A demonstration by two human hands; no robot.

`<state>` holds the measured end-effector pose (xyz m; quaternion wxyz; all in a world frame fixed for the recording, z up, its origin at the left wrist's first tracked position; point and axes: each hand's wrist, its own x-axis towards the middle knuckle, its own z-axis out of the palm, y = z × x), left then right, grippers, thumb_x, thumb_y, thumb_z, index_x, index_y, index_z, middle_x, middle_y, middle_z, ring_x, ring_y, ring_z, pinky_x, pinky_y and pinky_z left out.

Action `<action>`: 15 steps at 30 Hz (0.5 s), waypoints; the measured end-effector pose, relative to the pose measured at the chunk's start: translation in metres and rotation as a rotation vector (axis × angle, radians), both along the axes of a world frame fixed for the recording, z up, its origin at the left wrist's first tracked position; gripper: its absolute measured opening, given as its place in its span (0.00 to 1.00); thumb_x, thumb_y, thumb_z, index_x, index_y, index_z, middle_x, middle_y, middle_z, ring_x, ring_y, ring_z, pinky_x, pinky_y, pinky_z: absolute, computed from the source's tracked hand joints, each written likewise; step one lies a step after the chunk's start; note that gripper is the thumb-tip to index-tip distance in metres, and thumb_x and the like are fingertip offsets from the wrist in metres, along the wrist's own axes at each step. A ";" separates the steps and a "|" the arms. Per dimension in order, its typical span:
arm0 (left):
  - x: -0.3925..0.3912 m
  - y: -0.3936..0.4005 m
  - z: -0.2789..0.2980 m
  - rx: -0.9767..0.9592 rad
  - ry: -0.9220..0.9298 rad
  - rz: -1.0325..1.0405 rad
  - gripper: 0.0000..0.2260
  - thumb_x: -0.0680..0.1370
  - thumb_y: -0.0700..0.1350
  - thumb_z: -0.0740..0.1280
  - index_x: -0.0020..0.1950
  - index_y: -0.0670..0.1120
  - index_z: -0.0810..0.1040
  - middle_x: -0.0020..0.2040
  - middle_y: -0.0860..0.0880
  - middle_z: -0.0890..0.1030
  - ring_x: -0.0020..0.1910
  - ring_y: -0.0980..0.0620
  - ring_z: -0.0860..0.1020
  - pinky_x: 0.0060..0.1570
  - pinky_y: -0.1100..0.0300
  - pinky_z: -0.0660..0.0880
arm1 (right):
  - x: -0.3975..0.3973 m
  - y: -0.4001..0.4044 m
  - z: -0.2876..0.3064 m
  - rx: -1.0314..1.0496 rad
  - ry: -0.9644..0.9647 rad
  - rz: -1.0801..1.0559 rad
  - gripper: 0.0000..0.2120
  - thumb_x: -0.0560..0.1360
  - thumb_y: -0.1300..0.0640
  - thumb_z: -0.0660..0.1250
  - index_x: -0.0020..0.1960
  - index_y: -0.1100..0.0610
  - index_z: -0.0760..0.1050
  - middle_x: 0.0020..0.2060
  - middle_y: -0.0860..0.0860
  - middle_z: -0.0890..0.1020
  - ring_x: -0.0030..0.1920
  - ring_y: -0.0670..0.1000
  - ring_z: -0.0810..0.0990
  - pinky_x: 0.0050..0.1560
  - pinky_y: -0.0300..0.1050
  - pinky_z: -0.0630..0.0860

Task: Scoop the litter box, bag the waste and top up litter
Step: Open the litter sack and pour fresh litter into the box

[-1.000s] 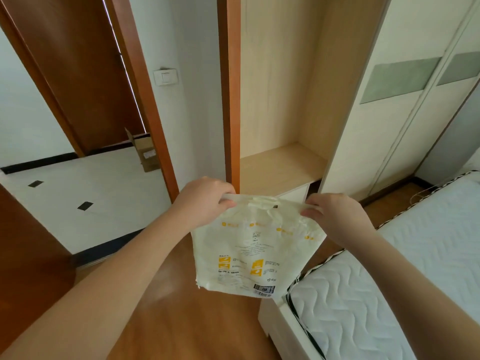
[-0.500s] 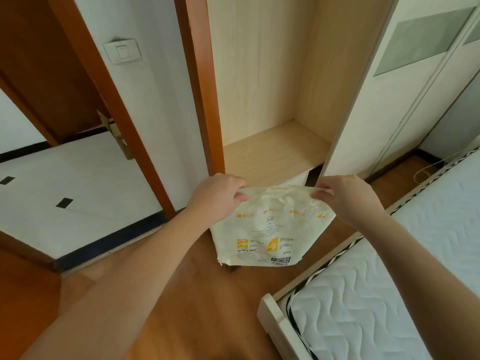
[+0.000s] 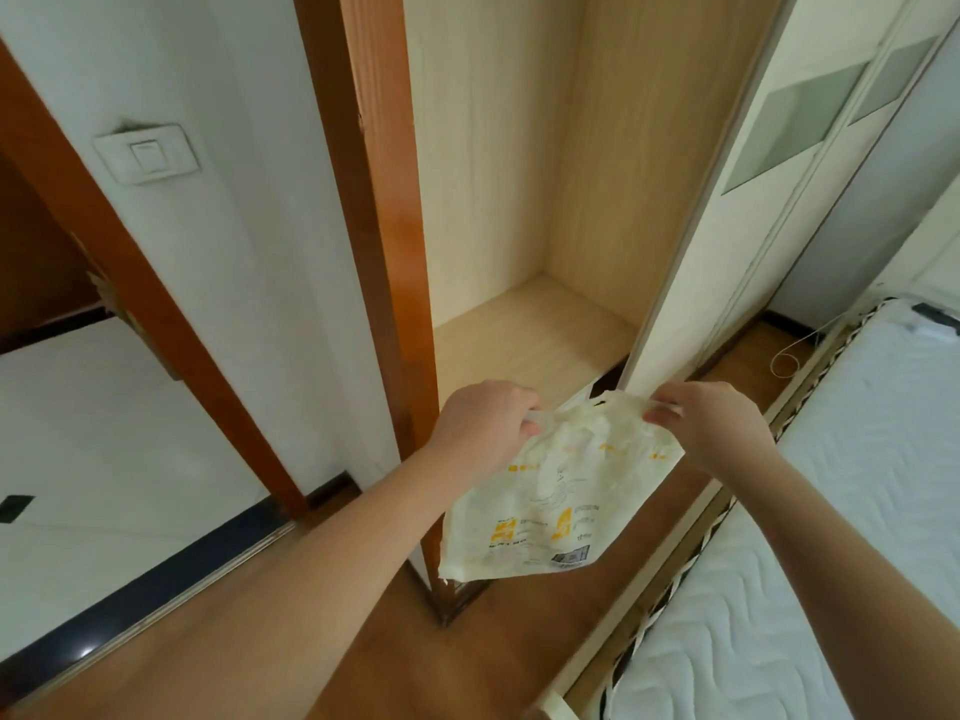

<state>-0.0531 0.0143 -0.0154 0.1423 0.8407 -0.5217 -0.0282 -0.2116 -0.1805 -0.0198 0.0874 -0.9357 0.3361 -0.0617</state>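
The bag [image 3: 556,491] hung between the left hand [image 3: 485,428] and right hand [image 3: 711,426], before the open shelf [image 3: 530,335]. The bed [image 3: 831,537] lay right, the doorway [image 3: 104,459] left.

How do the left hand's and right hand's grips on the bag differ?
The left hand is closed in a fist over one top corner of the bag; the right hand pinches the other corner with its fingertips. The left sits slightly lower. Both hold the top edge, with the bag hanging above the floor.
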 end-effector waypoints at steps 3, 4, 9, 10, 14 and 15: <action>0.018 -0.019 0.004 -0.010 -0.018 -0.011 0.08 0.79 0.48 0.64 0.49 0.46 0.79 0.43 0.50 0.81 0.43 0.48 0.78 0.43 0.52 0.76 | 0.018 -0.006 0.006 -0.025 0.021 -0.040 0.11 0.78 0.47 0.64 0.55 0.51 0.80 0.46 0.49 0.83 0.46 0.52 0.80 0.41 0.44 0.73; 0.024 -0.024 0.005 -0.014 -0.018 -0.014 0.08 0.79 0.48 0.64 0.50 0.46 0.79 0.44 0.50 0.81 0.44 0.48 0.79 0.44 0.52 0.77 | 0.023 -0.009 0.007 -0.029 0.023 -0.051 0.11 0.78 0.47 0.64 0.55 0.50 0.80 0.46 0.49 0.83 0.45 0.51 0.80 0.41 0.44 0.72; 0.051 -0.047 0.005 -0.024 -0.012 -0.017 0.09 0.80 0.50 0.62 0.54 0.47 0.79 0.47 0.50 0.81 0.46 0.47 0.78 0.45 0.52 0.76 | 0.036 -0.031 0.015 -0.030 0.020 -0.094 0.07 0.78 0.49 0.64 0.50 0.49 0.80 0.41 0.47 0.82 0.39 0.49 0.77 0.37 0.42 0.71; 0.057 -0.051 0.003 -0.031 -0.021 -0.002 0.09 0.80 0.50 0.62 0.51 0.47 0.79 0.46 0.50 0.81 0.45 0.47 0.78 0.43 0.52 0.76 | 0.039 -0.036 0.016 -0.032 0.009 -0.101 0.07 0.78 0.49 0.64 0.49 0.49 0.80 0.41 0.47 0.82 0.39 0.49 0.77 0.37 0.42 0.71; 0.072 -0.072 -0.005 -0.064 -0.010 0.045 0.08 0.79 0.49 0.63 0.45 0.46 0.77 0.41 0.50 0.79 0.41 0.47 0.77 0.38 0.55 0.73 | 0.061 -0.057 0.011 -0.040 -0.007 -0.110 0.08 0.77 0.47 0.64 0.49 0.49 0.80 0.41 0.47 0.82 0.41 0.50 0.79 0.40 0.44 0.75; 0.075 -0.078 -0.008 -0.067 -0.005 0.052 0.08 0.79 0.49 0.63 0.45 0.47 0.77 0.41 0.50 0.79 0.42 0.47 0.77 0.38 0.56 0.72 | 0.068 -0.064 0.009 -0.043 -0.002 -0.105 0.08 0.77 0.47 0.64 0.50 0.48 0.80 0.41 0.47 0.82 0.41 0.50 0.79 0.40 0.44 0.75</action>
